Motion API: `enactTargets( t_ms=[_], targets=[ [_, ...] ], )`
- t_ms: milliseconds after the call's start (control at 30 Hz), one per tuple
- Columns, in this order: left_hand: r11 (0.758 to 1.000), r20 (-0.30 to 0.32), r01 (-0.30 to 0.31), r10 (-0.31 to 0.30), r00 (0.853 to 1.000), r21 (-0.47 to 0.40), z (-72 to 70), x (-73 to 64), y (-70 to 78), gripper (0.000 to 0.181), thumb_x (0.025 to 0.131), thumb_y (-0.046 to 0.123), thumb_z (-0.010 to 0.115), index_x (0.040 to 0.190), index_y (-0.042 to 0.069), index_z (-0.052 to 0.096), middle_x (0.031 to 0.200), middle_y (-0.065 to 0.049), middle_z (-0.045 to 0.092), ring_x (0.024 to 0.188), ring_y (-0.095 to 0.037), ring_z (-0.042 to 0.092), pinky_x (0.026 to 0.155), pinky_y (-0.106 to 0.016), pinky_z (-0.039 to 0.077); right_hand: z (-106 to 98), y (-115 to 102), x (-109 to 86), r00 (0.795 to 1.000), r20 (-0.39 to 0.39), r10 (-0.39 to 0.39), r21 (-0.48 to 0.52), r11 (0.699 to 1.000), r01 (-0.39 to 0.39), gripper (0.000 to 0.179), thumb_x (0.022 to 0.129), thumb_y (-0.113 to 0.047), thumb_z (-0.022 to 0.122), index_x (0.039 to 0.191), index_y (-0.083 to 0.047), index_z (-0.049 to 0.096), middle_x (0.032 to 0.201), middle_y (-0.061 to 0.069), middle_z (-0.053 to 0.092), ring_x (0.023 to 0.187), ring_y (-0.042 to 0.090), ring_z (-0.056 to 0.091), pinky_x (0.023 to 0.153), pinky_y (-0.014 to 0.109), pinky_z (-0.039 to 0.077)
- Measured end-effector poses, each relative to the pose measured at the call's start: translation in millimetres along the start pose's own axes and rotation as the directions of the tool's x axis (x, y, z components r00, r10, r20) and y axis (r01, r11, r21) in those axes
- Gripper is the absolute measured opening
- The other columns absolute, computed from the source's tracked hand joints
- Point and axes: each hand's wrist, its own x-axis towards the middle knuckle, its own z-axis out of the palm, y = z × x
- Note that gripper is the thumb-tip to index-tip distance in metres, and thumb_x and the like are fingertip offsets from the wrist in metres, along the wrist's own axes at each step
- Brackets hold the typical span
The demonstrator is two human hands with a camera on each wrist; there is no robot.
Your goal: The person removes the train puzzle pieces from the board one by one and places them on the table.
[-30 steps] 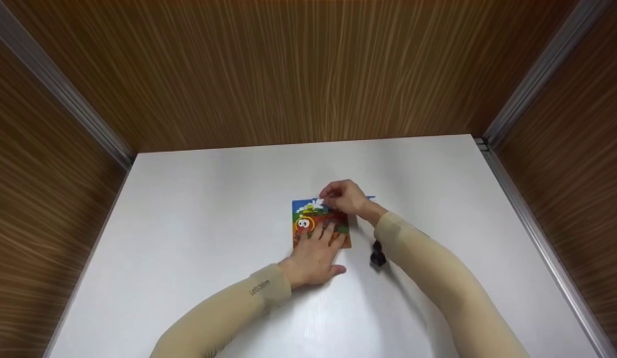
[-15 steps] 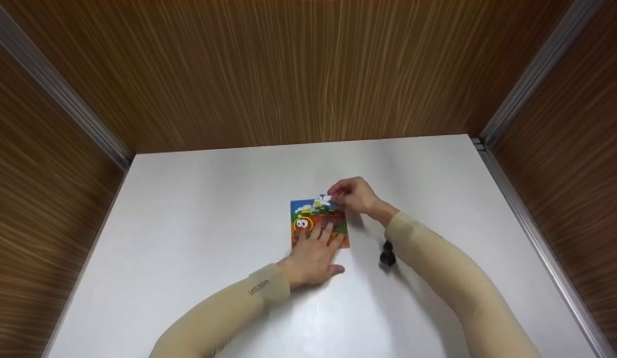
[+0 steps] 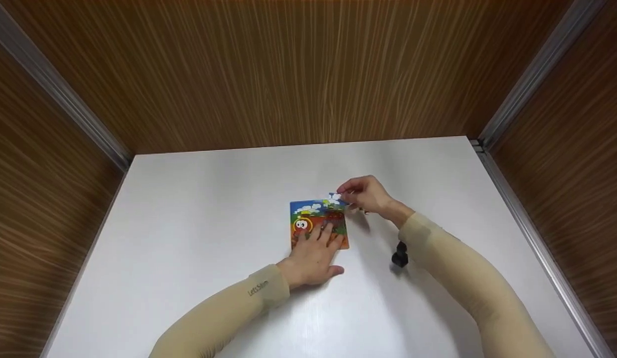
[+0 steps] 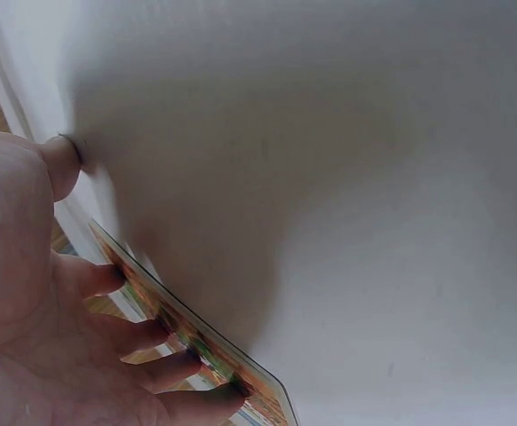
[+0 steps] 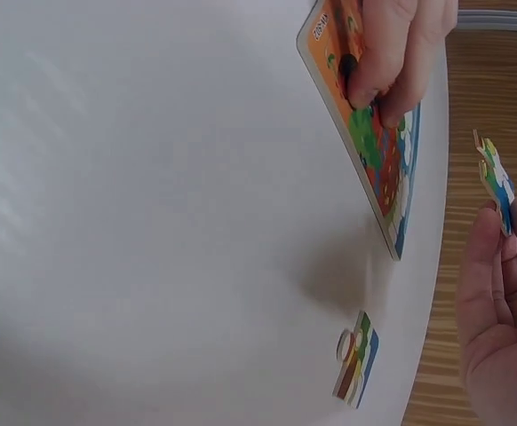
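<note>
A colourful jigsaw puzzle board [image 3: 302,223], with a round-eyed red character under clouds, lies on the white table. My left hand [image 3: 312,258] rests on its lower part with fingers spread, thumb off on the table. In the left wrist view the fingertips press the board [image 4: 201,342] near its edge. My right hand [image 3: 372,195] pinches a puzzle piece [image 3: 333,198] with white cloud and blue sky at the board's top right corner. Seen from the right wrist, this piece [image 5: 498,182] is raised and tilted between thumb and fingers. Another puzzle piece [image 5: 356,364] lies loose on the table.
The white table [image 3: 199,223] is bounded by a wood-grain panel [image 3: 308,74] at the back and similar panels on both sides. Metal rails run along the corners. A small black device [image 3: 400,256] shows beneath the right sleeve.
My right hand has moved to the right, carrying the pinched piece from over the board's top edge to its top right corner. The left hand stays in place.
</note>
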Motion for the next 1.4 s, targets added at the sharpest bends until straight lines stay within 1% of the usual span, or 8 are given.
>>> enactTargets(
  t_ms=[133,300,600,800,967,1133,1267,1400],
  targets=[
    [1.000,0.006,0.004,-0.004,1.000,-0.006,-0.3,-1.2,0.6,0.086,0.112,0.068,0.053,0.180,0.022,0.029,0.190,-0.016,0.019,0.176,-0.044,0.023,0.134,-0.073,0.034,-9,4,-4.3,0.999,-0.035,0.017,0.025,1.000,-0.017,0.022,0.108,-0.010,0.074,0.127,-0.003,0.081,0.120,0.013,0.079,0.095,0.016,0.072,0.083,0.029,0.070],
    [1.000,0.007,0.008,-0.008,1.000,-0.007,-0.5,-1.0,0.5,0.086,0.111,0.067,0.054,0.180,0.022,0.029,0.190,-0.016,0.020,0.176,-0.044,0.023,0.134,-0.072,0.035,-23,9,-9.7,0.997,-0.074,0.015,0.045,0.999,-0.011,0.023,0.108,-0.009,0.073,0.128,0.000,0.080,0.123,0.014,0.078,0.095,0.013,0.073,0.082,0.025,0.069],
    [1.000,-0.012,-0.007,0.007,1.000,-0.004,0.0,-0.4,0.1,0.085,0.112,0.066,0.054,0.180,0.021,0.029,0.189,-0.018,0.022,0.175,-0.045,0.026,0.133,-0.072,0.036,-51,18,-21.4,0.994,-0.101,0.047,0.073,0.997,-0.040,0.029,0.108,-0.009,0.073,0.134,0.003,0.077,0.123,0.011,0.078,0.097,0.010,0.074,0.085,0.025,0.068],
    [1.000,0.007,0.000,0.000,1.000,-0.007,0.3,-0.3,0.5,0.085,0.113,0.067,0.051,0.181,0.022,0.026,0.190,-0.017,0.018,0.176,-0.044,0.022,0.136,-0.072,0.032,-69,27,-31.1,0.988,-0.118,0.103,0.036,0.994,-0.100,0.031,0.110,-0.014,0.073,0.138,-0.001,0.077,0.130,0.010,0.077,0.102,0.012,0.071,0.087,0.022,0.066],
    [1.000,0.003,-0.001,0.001,1.000,0.004,1.1,0.2,0.7,0.086,0.112,0.068,0.051,0.181,0.022,0.026,0.190,-0.016,0.018,0.176,-0.044,0.024,0.135,-0.071,0.034,-82,37,-37.9,0.983,-0.136,0.124,0.016,0.992,-0.123,0.033,0.110,-0.015,0.073,0.140,0.000,0.075,0.138,0.016,0.075,0.103,0.012,0.069,0.088,0.023,0.066],
    [1.000,0.000,0.003,-0.003,1.000,0.010,0.7,0.3,1.4,0.086,0.112,0.068,0.051,0.181,0.022,0.026,0.190,-0.016,0.018,0.175,-0.044,0.024,0.135,-0.071,0.035,-88,50,-42.3,0.976,-0.162,0.148,-0.011,0.988,-0.151,0.032,0.110,-0.015,0.072,0.139,-0.001,0.076,0.144,0.021,0.072,0.105,0.013,0.068,0.089,0.024,0.065],
    [1.000,-0.003,-0.002,0.002,1.000,0.022,0.9,1.1,1.8,0.086,0.112,0.068,0.050,0.181,0.022,0.026,0.190,-0.017,0.019,0.175,-0.044,0.025,0.135,-0.071,0.035,-92,61,-45.0,0.969,-0.176,0.174,-0.045,0.982,-0.185,0.033,0.110,-0.017,0.073,0.141,-0.004,0.077,0.147,0.020,0.071,0.107,0.014,0.066,0.086,0.020,0.061],
    [1.000,-0.008,-0.004,0.004,1.000,0.025,1.2,1.2,1.3,0.086,0.112,0.068,0.050,0.181,0.022,0.027,0.190,-0.017,0.020,0.175,-0.045,0.026,0.134,-0.071,0.035,-95,66,-45.3,0.963,-0.185,0.198,-0.061,0.975,-0.212,0.033,0.111,-0.018,0.072,0.141,-0.005,0.077,0.147,0.019,0.071,0.107,0.016,0.064,0.085,0.019,0.058]
  ],
)
